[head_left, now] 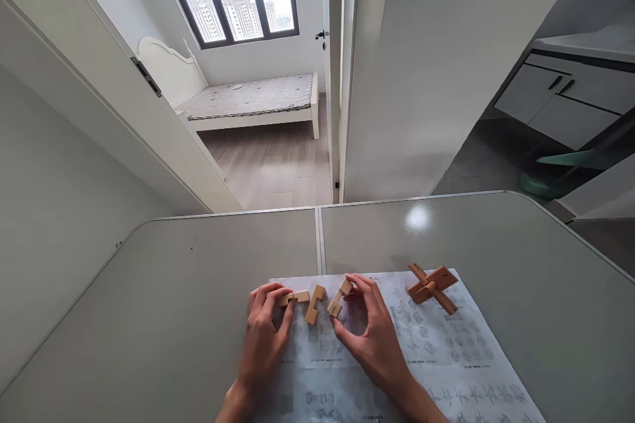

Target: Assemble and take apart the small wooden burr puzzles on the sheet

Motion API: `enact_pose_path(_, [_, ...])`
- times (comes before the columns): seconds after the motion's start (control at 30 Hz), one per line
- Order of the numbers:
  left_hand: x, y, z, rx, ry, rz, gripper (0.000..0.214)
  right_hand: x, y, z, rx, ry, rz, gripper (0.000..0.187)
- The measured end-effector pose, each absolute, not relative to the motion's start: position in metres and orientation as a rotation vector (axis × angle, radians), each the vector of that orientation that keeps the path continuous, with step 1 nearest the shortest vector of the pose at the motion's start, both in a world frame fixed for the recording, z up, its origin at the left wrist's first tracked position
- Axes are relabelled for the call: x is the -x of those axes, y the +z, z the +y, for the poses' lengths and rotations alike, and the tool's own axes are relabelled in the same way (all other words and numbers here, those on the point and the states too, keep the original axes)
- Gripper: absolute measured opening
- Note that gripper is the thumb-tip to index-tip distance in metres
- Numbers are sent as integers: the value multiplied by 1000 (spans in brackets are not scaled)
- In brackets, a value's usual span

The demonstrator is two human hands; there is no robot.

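One notched block (301,296) is pinched by the left hand (264,330), another block (336,307) by the right hand (373,332), held apart. A third block (314,305) and a wooden cross (432,288) are set on a printed sheet (347,360) spread across a gray table (163,337); a bed (253,98) and closed cabinet (560,102) are seen beyond.

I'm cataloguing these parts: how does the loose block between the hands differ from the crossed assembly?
The loose block is pale; the crossed assembly is reddish-brown. The block is one notched piece; the crossed assembly is larger, with pieces crossing. Both rest on the printed sheet.
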State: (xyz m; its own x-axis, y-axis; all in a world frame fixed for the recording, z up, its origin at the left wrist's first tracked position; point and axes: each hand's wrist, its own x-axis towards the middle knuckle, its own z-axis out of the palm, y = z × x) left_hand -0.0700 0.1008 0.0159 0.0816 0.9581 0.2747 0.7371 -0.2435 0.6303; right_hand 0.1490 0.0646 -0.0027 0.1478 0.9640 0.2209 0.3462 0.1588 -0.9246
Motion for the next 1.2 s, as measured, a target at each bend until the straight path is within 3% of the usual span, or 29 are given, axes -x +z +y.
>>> enact_pose_path(0.53, [66, 21, 95, -1932, 890, 1721, 31, -148, 1, 63, 1352, 793, -1468, 59])
enact_pose_path(0.87, [66, 15, 97, -2190, 967, 1672, 27, -147, 0, 64, 1324, 812, -1497, 59])
enact_pose_path(0.97, [64, 18, 94, -2307, 977, 1610, 15, -147, -2, 63, 1325, 816, -1497, 60])
enact_pose_path(1.1, [61, 20, 90, -2480, 832, 1511, 38, -147, -2, 64, 1332, 806, -1473, 63])
enact_pose_path(1.2, [61, 17, 90, -2474, 821, 1500, 20, -146, -1, 64, 1329, 810, -1454, 62])
